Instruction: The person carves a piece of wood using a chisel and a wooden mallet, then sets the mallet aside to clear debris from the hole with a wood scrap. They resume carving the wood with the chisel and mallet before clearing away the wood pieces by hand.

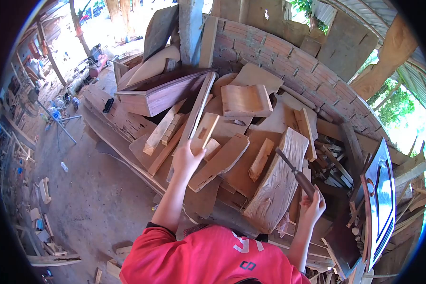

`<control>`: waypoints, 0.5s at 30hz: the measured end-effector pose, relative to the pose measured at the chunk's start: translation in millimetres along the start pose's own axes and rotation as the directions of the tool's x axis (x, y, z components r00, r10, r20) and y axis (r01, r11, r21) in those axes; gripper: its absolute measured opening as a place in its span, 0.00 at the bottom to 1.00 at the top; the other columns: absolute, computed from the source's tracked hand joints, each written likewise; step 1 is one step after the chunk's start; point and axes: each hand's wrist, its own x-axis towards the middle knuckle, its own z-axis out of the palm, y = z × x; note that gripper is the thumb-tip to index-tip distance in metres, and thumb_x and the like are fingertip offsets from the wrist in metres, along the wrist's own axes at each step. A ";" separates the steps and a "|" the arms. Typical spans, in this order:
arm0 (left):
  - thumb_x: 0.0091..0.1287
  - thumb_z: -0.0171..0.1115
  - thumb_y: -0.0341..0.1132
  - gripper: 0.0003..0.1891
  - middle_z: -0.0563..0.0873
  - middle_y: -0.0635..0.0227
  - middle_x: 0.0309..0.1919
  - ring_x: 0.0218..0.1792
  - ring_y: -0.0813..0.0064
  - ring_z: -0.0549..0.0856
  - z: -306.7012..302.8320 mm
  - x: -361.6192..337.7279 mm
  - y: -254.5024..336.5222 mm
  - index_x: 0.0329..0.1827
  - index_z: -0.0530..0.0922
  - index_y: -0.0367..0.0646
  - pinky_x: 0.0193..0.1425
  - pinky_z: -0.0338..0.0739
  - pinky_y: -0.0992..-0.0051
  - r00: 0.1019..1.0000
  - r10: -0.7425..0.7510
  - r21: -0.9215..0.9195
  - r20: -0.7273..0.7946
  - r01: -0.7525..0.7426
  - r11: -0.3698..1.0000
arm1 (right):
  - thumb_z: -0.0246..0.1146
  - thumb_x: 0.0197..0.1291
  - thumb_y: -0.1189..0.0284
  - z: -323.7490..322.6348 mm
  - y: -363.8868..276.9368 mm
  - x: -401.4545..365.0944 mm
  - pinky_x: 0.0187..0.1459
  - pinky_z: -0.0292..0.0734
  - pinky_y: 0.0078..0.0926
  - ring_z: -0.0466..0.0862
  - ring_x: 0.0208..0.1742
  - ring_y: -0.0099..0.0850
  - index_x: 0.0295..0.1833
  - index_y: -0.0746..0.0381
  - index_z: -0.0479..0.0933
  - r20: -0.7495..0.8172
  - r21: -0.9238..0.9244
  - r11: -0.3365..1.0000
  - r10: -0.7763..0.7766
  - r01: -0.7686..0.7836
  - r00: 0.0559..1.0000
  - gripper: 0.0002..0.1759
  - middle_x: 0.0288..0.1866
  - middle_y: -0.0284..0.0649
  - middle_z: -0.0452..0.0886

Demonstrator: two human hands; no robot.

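My left hand (188, 160) is closed round the near end of a short pale wooden block (206, 128) with a slot cut in its face. In my right hand (313, 204) is a chisel (304, 182), gripped at the end of its brown handle. Its dark narrow blade points up and to the left, over a thick rough slab of wood (280, 182). Between my hands lie a curved-edge board (221, 163) and a small wooden block (261, 160). A long narrow board (199, 106) slants up just behind the block in my left hand.
A wooden box (163, 97) and a curved wooden piece (246, 99) lie on the pile towards a low brick wall (279, 54). Wood scraps fill the right, beside a glossy dark panel (379, 203). Concrete floor (90, 189) stretches left, with offcuts and a metal stand.
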 end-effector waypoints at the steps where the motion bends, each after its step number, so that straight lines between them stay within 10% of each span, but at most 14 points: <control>1: 0.52 0.66 0.51 0.32 0.83 0.51 0.42 0.44 0.55 0.82 -4.7 4.6 1.4 0.55 0.73 0.37 0.49 0.76 0.63 0.999 -0.043 0.022 0.014 0.043 0.999 | 0.57 0.62 0.67 5.2 3.2 2.4 0.17 0.73 0.19 0.76 0.13 0.24 0.52 0.70 0.74 0.020 0.016 1.000 -0.010 0.010 1.000 0.19 0.22 0.43 0.79; 7: 0.52 0.66 0.50 0.31 0.83 0.52 0.40 0.44 0.57 0.83 17.6 30.5 -10.0 0.54 0.73 0.38 0.47 0.77 0.63 0.999 -0.047 0.126 0.003 0.047 0.991 | 0.67 0.53 0.75 49.3 19.5 7.8 0.24 0.74 0.18 0.78 0.23 0.20 0.53 0.69 0.76 0.291 -0.352 0.874 -0.236 0.334 0.927 0.21 0.29 0.39 0.80; 15: 0.51 0.68 0.47 0.29 0.81 0.53 0.44 0.48 0.57 0.80 36.0 24.4 -9.9 0.54 0.74 0.42 0.49 0.76 0.61 0.999 -0.030 0.250 -0.011 0.032 0.968 | 0.72 0.43 0.66 71.2 29.3 -4.4 0.29 0.76 0.33 0.82 0.25 0.40 0.53 0.61 0.76 0.586 -0.545 0.440 -0.409 0.714 0.699 0.28 0.32 0.48 0.81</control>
